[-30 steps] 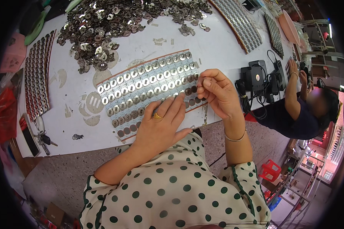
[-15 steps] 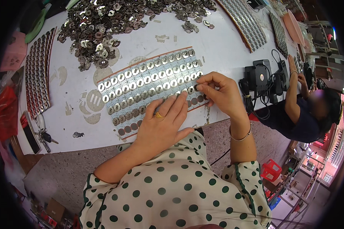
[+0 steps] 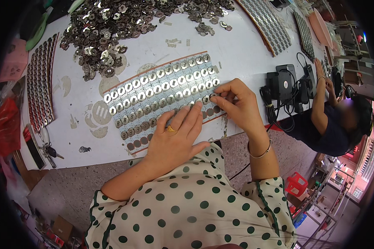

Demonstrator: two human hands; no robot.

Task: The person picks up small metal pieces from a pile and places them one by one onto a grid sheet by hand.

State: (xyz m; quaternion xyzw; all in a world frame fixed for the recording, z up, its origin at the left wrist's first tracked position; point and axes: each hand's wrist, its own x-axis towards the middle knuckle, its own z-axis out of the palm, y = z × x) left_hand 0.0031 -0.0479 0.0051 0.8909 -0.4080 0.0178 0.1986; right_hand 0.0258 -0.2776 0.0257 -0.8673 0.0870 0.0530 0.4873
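In front of me lies a wide panel [image 3: 170, 85] with a brown edge, covered with rows of round silvery metal pieces with dark slots in their middles. My left hand [image 3: 176, 130] rests flat on its near part, fingers spread, holding nothing and hiding some of the pieces below. Over the panel's right end, my right hand [image 3: 239, 101] pinches a small round metal piece [image 3: 213, 96] between thumb and forefinger. It is just right of my left fingertips, at the fourth row. Dark round spots [image 3: 137, 144] show along the nearest row.
A heap of loose metal pieces [image 3: 108, 31] spreads across the far table. Filled panels stand at left [image 3: 41, 83] and far right [image 3: 266, 27]. Keys [image 3: 50, 151] lie near the left edge. Black adapters with cables [image 3: 283, 85] sit at right, beside a co-worker [image 3: 332, 120].
The panel has shifted very slightly left in the view. My right hand's fingertips, with the metal piece, are a little further left and lower. My left hand stays spread on the panel.
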